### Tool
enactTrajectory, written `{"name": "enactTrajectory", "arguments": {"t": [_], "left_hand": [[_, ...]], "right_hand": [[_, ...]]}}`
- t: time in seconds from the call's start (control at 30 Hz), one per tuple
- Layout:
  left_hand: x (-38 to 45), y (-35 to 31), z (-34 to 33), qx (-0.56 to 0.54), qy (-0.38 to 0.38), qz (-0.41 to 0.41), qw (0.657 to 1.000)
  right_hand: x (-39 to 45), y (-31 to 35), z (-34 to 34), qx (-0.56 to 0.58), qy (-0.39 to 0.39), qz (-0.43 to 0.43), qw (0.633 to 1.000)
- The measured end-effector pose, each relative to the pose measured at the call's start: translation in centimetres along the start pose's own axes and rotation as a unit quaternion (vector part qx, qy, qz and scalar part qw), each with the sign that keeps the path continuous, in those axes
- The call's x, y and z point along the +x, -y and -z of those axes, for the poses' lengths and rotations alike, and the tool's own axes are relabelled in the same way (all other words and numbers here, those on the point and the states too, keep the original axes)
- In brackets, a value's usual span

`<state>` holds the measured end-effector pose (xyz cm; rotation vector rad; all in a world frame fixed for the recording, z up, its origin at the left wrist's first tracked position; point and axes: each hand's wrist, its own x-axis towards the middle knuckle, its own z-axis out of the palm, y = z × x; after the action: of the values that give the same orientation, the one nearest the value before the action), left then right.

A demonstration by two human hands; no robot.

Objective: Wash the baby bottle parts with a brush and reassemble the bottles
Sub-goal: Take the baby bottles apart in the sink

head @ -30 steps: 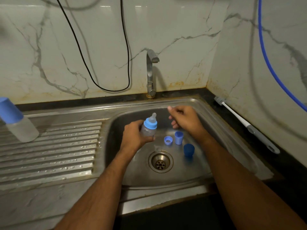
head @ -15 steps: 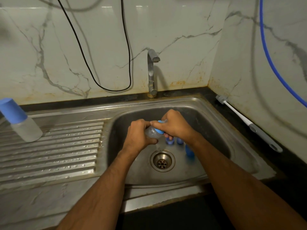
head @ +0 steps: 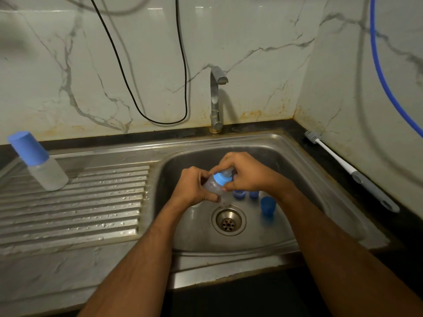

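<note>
- A second ago our right hand [head: 248, 173] hovered apart from the bottle [head: 214, 185], its nipple standing free; now that hand has come down over the top, and its fingers [head: 229, 186] are curled round the blue collar [head: 220, 179] and the nipple.
- The bottle has also tipped: it stood nearly upright before, and now it lies tilted, neck toward the right, over the sink [head: 304, 156] basin.
- We read this as a twisting step, either tightening the collar to finish this bottle or loosening it for washing (the frames do not settle which way it turns).
- Our left hand [head: 194, 187] grips the clear body of the bottle, fingers wrapped round it from below and behind.
- So the bottle sits between both hands, clamped at each end, held above the drain [head: 229, 221] and not touching the basin floor.
- Loose blue parts remain in the basin: a blue cap [head: 267, 205] right of the drain, and two smaller blue pieces [head: 239, 194] partly hidden under our right hand.
- A second bottle [head: 37, 161], capped, stands on the draining board at the left, looking already assembled.
- The brush [head: 350, 171] lies untouched on the counter at the right, well apart from both hands.
</note>
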<state>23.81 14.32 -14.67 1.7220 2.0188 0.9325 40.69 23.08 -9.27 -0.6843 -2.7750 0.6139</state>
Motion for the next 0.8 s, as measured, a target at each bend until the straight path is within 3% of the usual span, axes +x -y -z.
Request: {"name": "enactTrajectory", "arguments": {"t": [0.07,0.17,0.23,0.43,0.6,0.8], "left_hand": [[0.2,-0.2,-0.2,0.002,-0.021,0.003,1.000],[0.2,-0.5,-0.4,0.003,-0.040,0.012,0.999],[0.1,-0.5,-0.6,0.010,-0.047,0.007,0.999],[0.2,-0.3,-0.7,0.020,-0.055,0.023,0.998],[0.1,-0.4,-0.8,0.010,-0.052,0.011,0.999],[0.4,-0.2,-1.2,0.012,-0.049,0.040,0.998]], "right_hand": [[0.2,0.0,-0.4,0.055,-0.044,-0.037,0.997],[0.8,0.5,-1.4,0.040,-0.136,-0.144,0.979],[1.0,0.5,-1.8,0.021,-0.140,-0.165,0.976],[0.7,0.0,-0.8,0.065,-0.039,-0.015,0.997],[1.0,0.2,-2.0,0.022,-0.152,-0.113,0.982],[1.1,-0.3,-1.6,0.058,-0.086,-0.029,0.994]]}}
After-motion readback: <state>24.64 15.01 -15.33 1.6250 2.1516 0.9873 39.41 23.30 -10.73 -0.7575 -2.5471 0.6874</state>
